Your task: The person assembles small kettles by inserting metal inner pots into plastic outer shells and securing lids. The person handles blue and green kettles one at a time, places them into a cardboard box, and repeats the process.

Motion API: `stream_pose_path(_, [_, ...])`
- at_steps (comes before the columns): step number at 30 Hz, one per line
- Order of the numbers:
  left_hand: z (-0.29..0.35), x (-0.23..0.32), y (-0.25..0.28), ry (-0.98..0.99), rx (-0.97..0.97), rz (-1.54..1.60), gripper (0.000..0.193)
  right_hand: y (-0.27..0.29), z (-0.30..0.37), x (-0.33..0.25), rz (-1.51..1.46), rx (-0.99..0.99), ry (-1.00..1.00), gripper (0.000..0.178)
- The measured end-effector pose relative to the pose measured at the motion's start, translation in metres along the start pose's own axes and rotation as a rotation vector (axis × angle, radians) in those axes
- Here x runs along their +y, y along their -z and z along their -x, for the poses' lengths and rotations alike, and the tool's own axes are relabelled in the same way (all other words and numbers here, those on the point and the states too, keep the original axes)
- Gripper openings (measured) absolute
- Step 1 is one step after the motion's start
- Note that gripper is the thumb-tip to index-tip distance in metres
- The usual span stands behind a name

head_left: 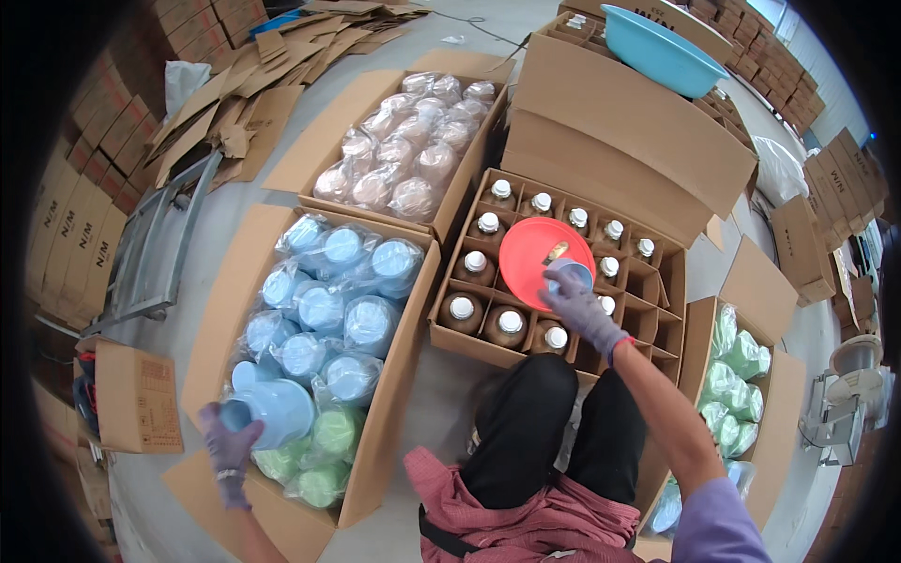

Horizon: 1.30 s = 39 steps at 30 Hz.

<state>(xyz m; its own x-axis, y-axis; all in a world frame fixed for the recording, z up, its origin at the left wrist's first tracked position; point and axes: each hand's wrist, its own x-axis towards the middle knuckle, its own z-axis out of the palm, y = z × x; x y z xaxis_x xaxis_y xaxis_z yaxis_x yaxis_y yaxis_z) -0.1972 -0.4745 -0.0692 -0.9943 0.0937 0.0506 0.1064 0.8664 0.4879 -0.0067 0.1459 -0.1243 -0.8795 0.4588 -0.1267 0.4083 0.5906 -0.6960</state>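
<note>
My left hand (pixel 230 443), in a grey-purple glove, grips a light blue plastic cup (pixel 282 411) lying tilted over the left carton. Under and beyond it are several bagged light blue cups (pixel 321 308) and bagged green ones (pixel 324 482). My right hand (pixel 580 308), gloved the same way, closes on a small light blue round piece (pixel 574 273), lid-like. That piece is over a red round plate (pixel 526 258), which rests on brown bottles (pixel 508 326) with white caps. A small gold-brown item (pixel 557 251) lies on the plate.
The bottles stand in a divided carton (pixel 657 324). Beyond the blue cups is a carton of bagged pinkish cups (pixel 413 141); at right, one of green bagged items (pixel 737 375). A blue basin (pixel 662 52) sits on far cartons. Flattened cardboard (pixel 253 103) and a metal frame (pixel 174 244) lie left.
</note>
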Motion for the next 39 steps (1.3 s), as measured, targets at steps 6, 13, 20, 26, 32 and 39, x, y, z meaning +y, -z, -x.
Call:
stream_pose_path(6, [0.116, 0.208, 0.012, -0.163, 0.003, 0.61, 0.082, 0.009, 0.087, -0.118, -0.638, -0.028, 0.276, 0.063])
stream_pose_path(13, [0.183, 0.311, -0.117, -0.225, -0.772, 1.216, 0.047, 0.104, 0.201, -0.077, -0.375, 0.376, 0.241, 0.045])
stream_pose_path(20, [0.216, 0.359, -0.168, -0.527, -1.046, 1.177, 0.057, 0.063, 0.305, 0.01, -0.249, 0.209, 0.168, 0.059])
stream_pose_path(26, [0.201, 0.353, -0.177, -0.489, -0.799, 0.916, 0.051, 0.081, 0.291, 0.001, -0.59, 0.207, 0.005, 0.066])
stream_pose_path(32, [0.198, 0.302, -0.147, -0.135, -0.869, 1.612, 0.055, 0.112, 0.294, 0.07, -0.314, 0.214, -0.353, 0.077])
stream_pose_path(39, [0.193, 0.366, -0.14, -0.507, -1.13, 0.936, 0.085, 0.098, 0.277, 0.008, -0.617, 0.031, 0.191, 0.055])
